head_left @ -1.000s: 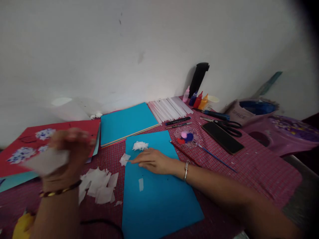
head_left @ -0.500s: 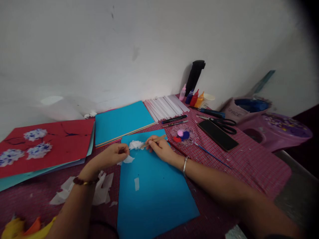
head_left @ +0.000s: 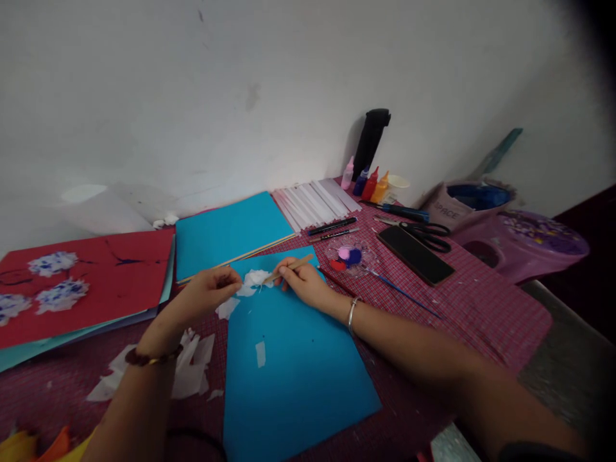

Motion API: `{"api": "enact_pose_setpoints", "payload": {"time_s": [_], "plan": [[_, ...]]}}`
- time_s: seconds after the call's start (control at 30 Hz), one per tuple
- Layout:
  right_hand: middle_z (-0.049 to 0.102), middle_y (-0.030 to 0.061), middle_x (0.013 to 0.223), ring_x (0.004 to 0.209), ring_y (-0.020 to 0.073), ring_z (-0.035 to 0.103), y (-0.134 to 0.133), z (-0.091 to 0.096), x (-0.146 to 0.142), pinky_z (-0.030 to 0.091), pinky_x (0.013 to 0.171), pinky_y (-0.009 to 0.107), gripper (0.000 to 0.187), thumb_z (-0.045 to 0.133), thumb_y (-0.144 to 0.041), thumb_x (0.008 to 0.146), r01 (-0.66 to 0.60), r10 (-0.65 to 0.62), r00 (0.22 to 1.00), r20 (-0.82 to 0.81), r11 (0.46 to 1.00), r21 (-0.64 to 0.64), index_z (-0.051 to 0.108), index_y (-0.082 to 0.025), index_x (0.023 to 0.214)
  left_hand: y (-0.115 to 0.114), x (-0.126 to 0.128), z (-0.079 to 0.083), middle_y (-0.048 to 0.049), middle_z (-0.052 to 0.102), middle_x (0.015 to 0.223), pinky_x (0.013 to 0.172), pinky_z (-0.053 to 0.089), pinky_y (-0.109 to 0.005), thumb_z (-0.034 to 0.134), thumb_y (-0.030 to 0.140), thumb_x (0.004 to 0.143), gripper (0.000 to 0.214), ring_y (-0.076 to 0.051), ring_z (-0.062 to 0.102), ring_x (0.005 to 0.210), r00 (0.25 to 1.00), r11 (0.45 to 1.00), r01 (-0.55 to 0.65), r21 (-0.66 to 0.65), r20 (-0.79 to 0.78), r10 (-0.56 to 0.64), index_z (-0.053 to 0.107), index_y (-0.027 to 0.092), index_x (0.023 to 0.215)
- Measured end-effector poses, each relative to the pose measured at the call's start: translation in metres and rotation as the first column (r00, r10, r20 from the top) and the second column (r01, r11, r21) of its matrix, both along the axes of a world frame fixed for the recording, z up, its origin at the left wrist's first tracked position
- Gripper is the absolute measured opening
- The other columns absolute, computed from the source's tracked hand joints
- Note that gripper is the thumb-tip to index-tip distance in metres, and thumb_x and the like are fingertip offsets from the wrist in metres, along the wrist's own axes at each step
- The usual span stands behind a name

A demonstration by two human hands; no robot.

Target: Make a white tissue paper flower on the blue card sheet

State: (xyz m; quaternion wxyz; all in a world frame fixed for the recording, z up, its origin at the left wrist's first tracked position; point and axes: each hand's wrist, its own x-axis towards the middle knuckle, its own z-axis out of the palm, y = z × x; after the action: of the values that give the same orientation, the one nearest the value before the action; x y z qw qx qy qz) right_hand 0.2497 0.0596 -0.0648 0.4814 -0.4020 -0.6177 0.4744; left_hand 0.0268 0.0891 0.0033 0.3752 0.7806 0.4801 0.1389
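Observation:
A wooden stick (head_left: 304,260) is held pen-like in my right hand (head_left: 307,283), fingers closed, its lower end touching a clump of white tissue paper (head_left: 255,278). That clump lies near the top of a blue sheet (head_left: 298,366). Just left of it, my left hand (head_left: 210,292) is curled with thumb and fingertips together; whatever is between them is hidden. Below those fingers, a loose tissue piece (head_left: 227,308) lies across the sheet's left edge. A small white strip (head_left: 260,354) rests lower on the blue sheet.
Torn tissue (head_left: 192,366) lies by my left forearm. Red paper with tissue flowers (head_left: 120,269) is at left, another blue sheet (head_left: 231,221) behind. To the right are a paint palette (head_left: 363,260), a paintbrush (head_left: 409,296), a phone (head_left: 414,254), scissors (head_left: 428,234) and paint bottles (head_left: 369,186).
My left hand has drawn slightly left, away from the tissue clump. A loose tissue piece below it now lies farther left. My right hand keeps the stick at the clump. The view has shifted slightly.

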Motion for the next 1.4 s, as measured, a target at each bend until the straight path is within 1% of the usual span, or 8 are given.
{"api": "enact_pose_setpoints", "payload": {"time_s": [0.13,0.23,0.4,0.47,0.6,0.73,1.13,1.4], "plan": [[0.061,0.0026,0.076,0.055,0.0108,0.054,0.002,0.000,0.001,0.042,0.053,0.023,0.020,0.042,-0.028,0.091,0.002,-0.002,1.000,-0.003,1.000,0.011,0.056,-0.015,0.087,0.005,0.000,-0.013,0.0028,0.048,0.060,0.051,0.031,-0.022,0.055,0.039,0.075,0.022,-0.011,0.040,0.056,0.995,0.996,-0.089,-0.010,0.043,0.089,0.057,0.017,0.071],[0.061,0.0021,0.076,0.056,0.0105,0.055,0.003,-0.001,0.001,0.043,0.053,0.022,0.018,0.042,-0.026,0.092,0.013,-0.014,1.000,-0.027,1.000,-0.008,0.056,-0.016,0.088,0.003,-0.001,-0.010,0.0021,0.050,0.061,0.051,0.032,-0.022,0.058,0.038,0.074,0.021,-0.011,0.041,0.057,0.991,0.992,-0.120,-0.028,0.059,0.121,0.058,0.017,0.070],[0.062,0.0017,0.075,0.054,0.0094,0.055,0.006,-0.001,0.000,0.042,0.052,0.021,0.016,0.042,-0.024,0.092,0.030,-0.032,0.999,-0.021,0.998,-0.052,0.056,-0.016,0.089,-0.012,0.010,0.015,0.0005,0.053,0.070,0.057,0.036,-0.024,0.060,0.038,0.076,0.020,-0.012,0.045,0.063,0.984,0.980,0.093,-0.178,0.164,-0.064,0.059,0.018,0.072],[0.062,0.0018,0.076,0.054,0.0089,0.054,0.006,0.000,0.000,0.042,0.052,0.021,0.017,0.042,-0.023,0.093,0.028,-0.028,1.000,0.002,0.998,-0.061,0.056,-0.015,0.089,-0.015,0.017,0.015,0.0019,0.052,0.068,0.056,0.035,-0.023,0.059,0.037,0.076,0.019,-0.011,0.044,0.061,0.975,0.961,0.158,-0.226,0.192,-0.116,0.058,0.019,0.074],[0.063,0.0018,0.077,0.055,0.0087,0.055,0.006,0.002,0.001,0.042,0.054,0.021,0.019,0.041,-0.024,0.094,0.025,-0.024,0.999,0.022,0.997,-0.071,0.057,-0.015,0.089,-0.006,0.027,-0.015,0.0038,0.048,0.057,0.049,0.032,-0.023,0.057,0.036,0.071,0.019,-0.011,0.041,0.052,0.998,0.997,-0.005,-0.082,0.070,0.011,0.054,0.018,0.065],[0.064,0.0017,0.077,0.054,0.0088,0.054,0.006,0.000,0.001,0.041,0.054,0.021,0.018,0.042,-0.024,0.093,0.021,-0.020,1.000,0.012,0.998,-0.065,0.057,-0.015,0.090,0.006,0.031,-0.041,0.0017,0.055,0.058,0.050,0.033,-0.024,0.054,0.035,0.070,0.018,-0.013,0.049,0.054,0.991,0.985,-0.130,0.115,0.003,0.131,0.056,0.018,0.065],[0.060,-0.0007,0.068,0.056,0.0101,0.055,-0.001,0.006,0.002,0.045,0.054,0.021,0.015,0.041,-0.022,0.091,0.100,-0.109,0.984,-0.141,0.993,-0.068,0.054,-0.017,0.085,0.004,0.036,-0.043,0.0013,0.056,0.060,0.053,0.036,-0.025,0.053,0.035,0.072,0.018,-0.014,0.050,0.056,0.981,0.974,-0.193,0.118,0.053,0.188,0.055,0.018,0.066],[0.062,0.0022,0.078,0.058,0.0096,0.055,-0.002,0.001,0.000,0.043,0.057,0.022,0.024,0.041,-0.025,0.092,0.035,-0.042,0.993,0.111,0.997,0.063,0.058,-0.015,0.079,0.004,0.038,-0.039,0.0017,0.055,0.057,0.052,0.035,-0.025,0.054,0.032,0.071,0.016,-0.013,0.050,0.054,0.977,0.969,-0.204,0.136,0.092,0.193,0.056,0.018,0.064]]}}
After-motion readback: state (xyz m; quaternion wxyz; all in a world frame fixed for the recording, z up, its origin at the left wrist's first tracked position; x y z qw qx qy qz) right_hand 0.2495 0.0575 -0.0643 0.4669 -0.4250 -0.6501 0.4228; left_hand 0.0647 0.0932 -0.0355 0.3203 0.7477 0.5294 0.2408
